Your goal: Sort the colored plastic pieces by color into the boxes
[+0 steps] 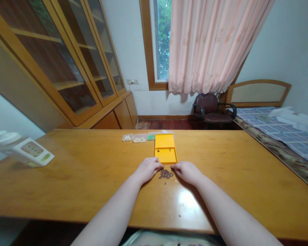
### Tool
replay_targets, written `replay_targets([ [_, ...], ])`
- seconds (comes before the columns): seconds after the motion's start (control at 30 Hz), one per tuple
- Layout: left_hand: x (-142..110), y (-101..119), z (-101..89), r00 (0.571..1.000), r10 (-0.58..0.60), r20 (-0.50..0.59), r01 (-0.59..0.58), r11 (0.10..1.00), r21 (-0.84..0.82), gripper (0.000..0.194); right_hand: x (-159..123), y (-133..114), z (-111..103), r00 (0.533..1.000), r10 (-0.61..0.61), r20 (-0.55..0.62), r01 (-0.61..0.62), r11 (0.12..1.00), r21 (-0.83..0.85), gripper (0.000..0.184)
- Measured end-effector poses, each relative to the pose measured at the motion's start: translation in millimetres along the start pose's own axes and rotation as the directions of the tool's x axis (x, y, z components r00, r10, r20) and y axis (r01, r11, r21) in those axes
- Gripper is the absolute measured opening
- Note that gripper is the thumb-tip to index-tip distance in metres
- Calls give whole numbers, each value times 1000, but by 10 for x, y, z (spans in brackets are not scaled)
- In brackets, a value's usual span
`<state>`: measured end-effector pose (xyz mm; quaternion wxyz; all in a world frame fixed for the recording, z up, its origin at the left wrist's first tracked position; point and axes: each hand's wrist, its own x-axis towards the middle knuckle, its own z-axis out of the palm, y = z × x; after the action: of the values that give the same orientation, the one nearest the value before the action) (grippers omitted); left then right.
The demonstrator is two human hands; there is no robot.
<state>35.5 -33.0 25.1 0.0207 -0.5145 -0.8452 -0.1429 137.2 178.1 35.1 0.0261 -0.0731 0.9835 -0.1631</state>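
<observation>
A pile of small dark brown pieces (166, 174) lies on the table between my two hands; their exact kind is too small to tell. My left hand (148, 168) rests at the pile's left edge, fingers curled together beside the near left corner of an open yellow case (166, 157). Whatever its fingertips hold, if anything, is hidden. On the right side of the pile, my right hand (188, 171) pinches at a small dark brown piece at its fingertips. A few dark bits sit inside the case's near half.
Behind the case stand small clear plastic boxes with white pieces (140, 138) and green pieces (151, 137). A large clear bottle with a white lid (23, 150) is at the table's left. Beyond the wooden table (92, 177) are a chair (210, 107) and a bed.
</observation>
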Motion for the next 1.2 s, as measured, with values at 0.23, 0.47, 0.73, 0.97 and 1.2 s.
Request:
replay_targets([
  [0.23, 9, 4, 8, 999, 37, 29, -36, 999, -29, 16, 3, -17, -12, 999, 50, 3, -50, 999, -15, 30],
  [0.47, 9, 30, -6, 998, 38, 41, -38, 999, -14, 12, 6, 0, -12, 998, 67, 0, -67, 997, -33, 31],
  [0.73, 25, 52, -15, 1000, 5, -11, -5, 999, -46, 12, 27, 24, 0, 998, 62, -31, -66, 986, -155, 30],
  [0.97, 141, -26, 51, 935, -247, -254, 237, 969, -70, 17, 29, 2, 28, 997, 51, -55, -61, 982, -178, 29],
  [1.2, 9, -34, -43, 985, -142, -95, 134, 987, -87, 13, 16, 22, 31, 997, 37, -63, -45, 990, -132, 29],
])
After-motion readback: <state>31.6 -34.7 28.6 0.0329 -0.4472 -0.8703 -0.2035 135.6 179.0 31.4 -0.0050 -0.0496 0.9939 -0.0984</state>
